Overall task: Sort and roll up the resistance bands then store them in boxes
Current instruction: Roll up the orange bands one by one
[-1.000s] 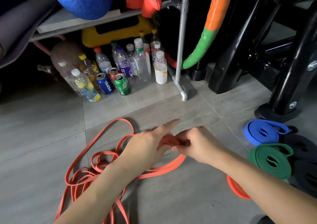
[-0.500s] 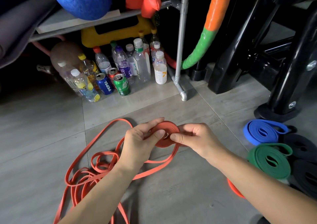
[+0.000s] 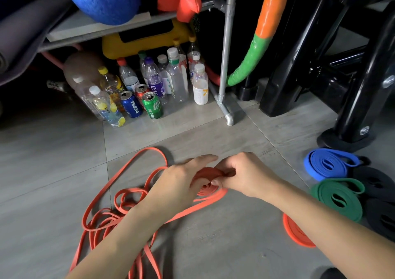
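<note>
**Q:** Edges and working room?

**A:** Grey tiled floor (image 3: pixel 53 172). Open stretch to the left and near side. The far edge is closed by a rack's pipe leg (image 3: pixel 224 65), and a black frame (image 3: pixel 299 65) stands at far right.

**Q:** The hands?

**A:** Both meet at centre, low over the floor. The right hand (image 3: pixel 245 176) has its fingers curled and pinches an orange coil (image 3: pixel 208 173) at the coil's right side. The left hand (image 3: pixel 177 180) lies over the coil's left side with its fingers stretched out, touching it. Its thumb is hidden.

**Q:** The rest of that band?

**A:** The loose band (image 3: pixel 198 205) runs from under the coil towards the left and near side, where it lies in tangled loops under the left forearm.

**Q:** Finished work?

**A:** Rolls lie on the floor at right, well apart from the hands. There is a blue roll (image 3: pixel 327 165), a green roll (image 3: pixel 337 199) just nearer, and black rolls (image 3: pixel 376 182) beside both. An orange roll (image 3: pixel 297 234) is partly hidden under the right forearm.

**Q:** Obstructions?

**A:** Bottles (image 3: pixel 177 75) and cans (image 3: pixel 151 105) are crowded under the rack, beyond the hands. The loops take up the near-left floor.
</note>
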Demonstrator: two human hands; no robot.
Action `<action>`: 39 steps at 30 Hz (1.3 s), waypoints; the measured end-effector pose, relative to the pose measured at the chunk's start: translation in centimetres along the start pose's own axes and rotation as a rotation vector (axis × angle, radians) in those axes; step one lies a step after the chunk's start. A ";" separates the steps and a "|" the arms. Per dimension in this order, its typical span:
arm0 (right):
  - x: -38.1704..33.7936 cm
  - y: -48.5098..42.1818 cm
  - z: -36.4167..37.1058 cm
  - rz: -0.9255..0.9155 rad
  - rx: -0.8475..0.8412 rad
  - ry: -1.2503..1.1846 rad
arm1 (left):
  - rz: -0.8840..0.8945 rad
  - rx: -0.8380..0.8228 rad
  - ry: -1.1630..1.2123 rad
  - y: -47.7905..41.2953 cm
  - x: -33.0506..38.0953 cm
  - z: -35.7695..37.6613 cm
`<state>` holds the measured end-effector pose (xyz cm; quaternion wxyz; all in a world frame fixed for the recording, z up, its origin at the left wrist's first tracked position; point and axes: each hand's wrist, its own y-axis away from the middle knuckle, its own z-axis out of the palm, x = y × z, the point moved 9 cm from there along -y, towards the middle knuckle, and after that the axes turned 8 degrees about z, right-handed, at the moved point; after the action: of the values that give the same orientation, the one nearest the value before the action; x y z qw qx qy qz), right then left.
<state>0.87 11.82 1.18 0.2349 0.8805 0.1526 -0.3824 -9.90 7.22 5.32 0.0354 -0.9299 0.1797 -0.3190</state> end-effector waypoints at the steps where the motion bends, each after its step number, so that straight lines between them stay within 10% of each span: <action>1: 0.1 -0.1 -0.3 0.011 0.001 -0.081 | -0.001 0.028 0.036 0.0 -0.2 -0.3; 18: -0.4 -0.4 0.8 -0.027 -0.069 -0.729 | -0.214 0.448 0.647 1.0 -3.4 -3.1; 26: -4.2 -1.2 -1.7 -0.178 0.012 -0.731 | -0.192 0.626 0.824 0.8 -3.7 -5.3; 34: -2.3 -1.3 9.4 0.082 -0.334 -0.515 | -0.207 0.798 0.801 2.6 -3.8 -8.9; 39: -3.0 -2.6 3.9 0.110 0.013 -0.669 | -0.201 0.827 0.672 4.5 -4.3 -11.0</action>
<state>-4.64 11.67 0.27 0.2866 0.7146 0.0168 -0.6379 -21.11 5.13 10.73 0.3084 -0.6976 -0.0492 -0.6449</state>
